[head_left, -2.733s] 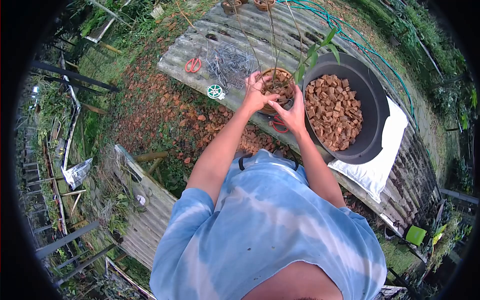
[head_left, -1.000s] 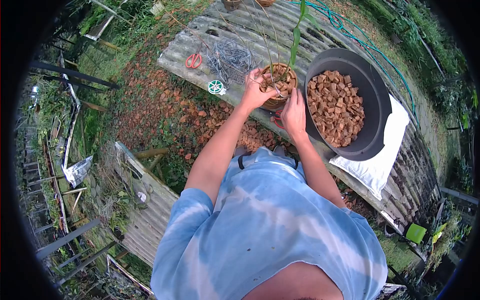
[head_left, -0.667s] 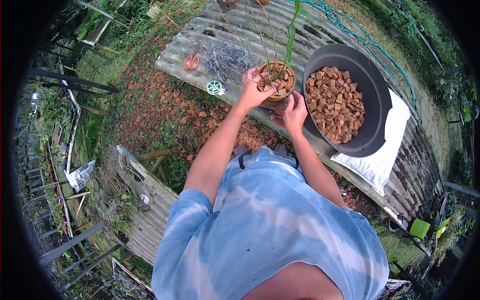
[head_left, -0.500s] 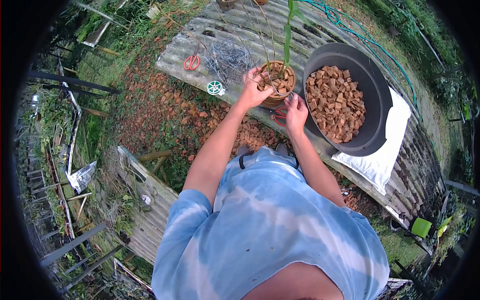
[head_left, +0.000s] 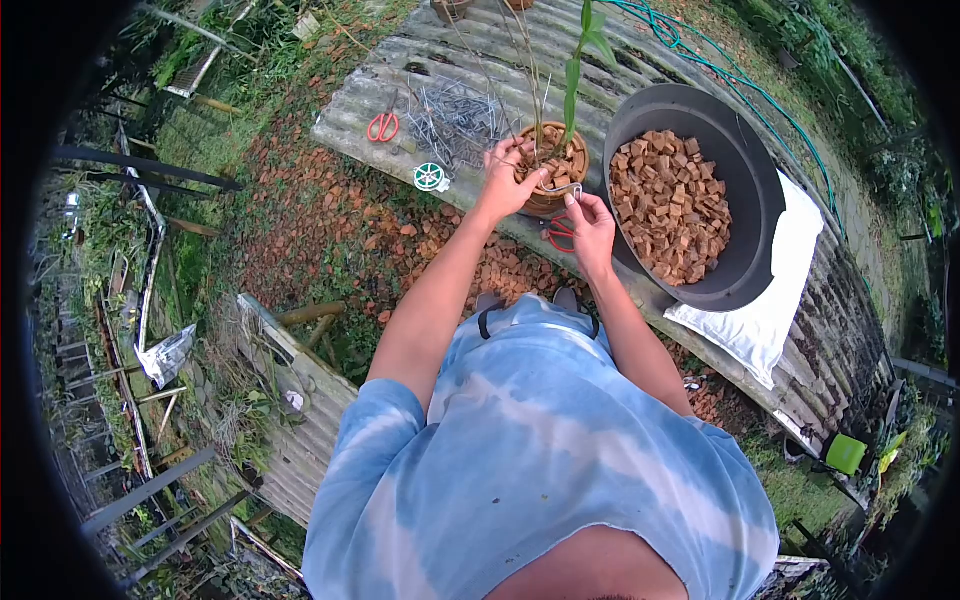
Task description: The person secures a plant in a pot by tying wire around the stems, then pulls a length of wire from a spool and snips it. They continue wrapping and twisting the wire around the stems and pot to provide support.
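A round clay pot point(head_left: 545, 203) filled with brown chunks holds a plant with a tall green leafy shoot point(head_left: 572, 90) and thin bare stems. My left hand point(head_left: 508, 178) is closed around the pot's left rim, thumb at the front and fingers over the chunks. Between the thumb and fingers of my right hand point(head_left: 592, 222) is a bent metal wire point(head_left: 577, 190), which lies across the pot's front rim. Its far end is hidden near my left thumb. Red-handled pruning shears point(head_left: 559, 233) lie just below the pot, beside my right hand.
A large dark tub point(head_left: 745, 220) of brown chunks point(head_left: 668, 205) stands right, over a white sack point(head_left: 750, 340). Left of the pot lie a pile of metal wires point(head_left: 458, 115), red-handled scissors point(head_left: 383, 126) and a green-white spool point(head_left: 429, 177). A green hose point(head_left: 740, 80) crosses the corrugated tabletop point(head_left: 350, 110).
My right hand has shifted slightly down and the bent end of the wire now shows above its fingertips. The plant's shoot has swayed a little. My left hand stays at the pot.
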A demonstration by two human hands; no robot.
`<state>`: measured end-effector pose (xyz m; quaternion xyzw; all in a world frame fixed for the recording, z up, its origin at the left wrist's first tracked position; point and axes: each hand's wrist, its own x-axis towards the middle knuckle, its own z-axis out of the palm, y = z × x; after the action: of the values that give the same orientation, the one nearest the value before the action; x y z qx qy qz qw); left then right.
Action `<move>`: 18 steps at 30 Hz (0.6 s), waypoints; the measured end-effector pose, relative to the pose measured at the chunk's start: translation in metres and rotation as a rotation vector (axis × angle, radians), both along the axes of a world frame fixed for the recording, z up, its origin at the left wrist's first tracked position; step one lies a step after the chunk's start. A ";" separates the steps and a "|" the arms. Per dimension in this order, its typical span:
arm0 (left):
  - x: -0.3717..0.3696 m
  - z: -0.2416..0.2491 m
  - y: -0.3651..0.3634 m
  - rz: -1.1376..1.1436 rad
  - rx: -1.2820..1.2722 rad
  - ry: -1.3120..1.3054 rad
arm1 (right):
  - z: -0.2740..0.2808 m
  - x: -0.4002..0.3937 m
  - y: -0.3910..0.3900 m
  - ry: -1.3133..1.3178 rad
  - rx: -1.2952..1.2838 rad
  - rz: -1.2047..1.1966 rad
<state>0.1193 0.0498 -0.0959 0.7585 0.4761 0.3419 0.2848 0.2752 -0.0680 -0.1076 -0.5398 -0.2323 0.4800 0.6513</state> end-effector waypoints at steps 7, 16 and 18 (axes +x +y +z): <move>0.005 0.000 -0.001 0.018 0.006 -0.006 | 0.018 -0.008 0.001 -0.337 0.038 -0.086; 0.011 0.010 -0.008 0.074 0.078 0.006 | 0.023 0.003 -0.005 -0.716 0.058 0.003; 0.011 0.010 -0.007 0.074 0.058 0.014 | 0.022 0.000 -0.005 -0.701 0.031 -0.008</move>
<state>0.1300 0.0424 -0.0863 0.7507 0.4959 0.3605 0.2462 0.2755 -0.0734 -0.0857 -0.6627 -0.4470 0.2592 0.5421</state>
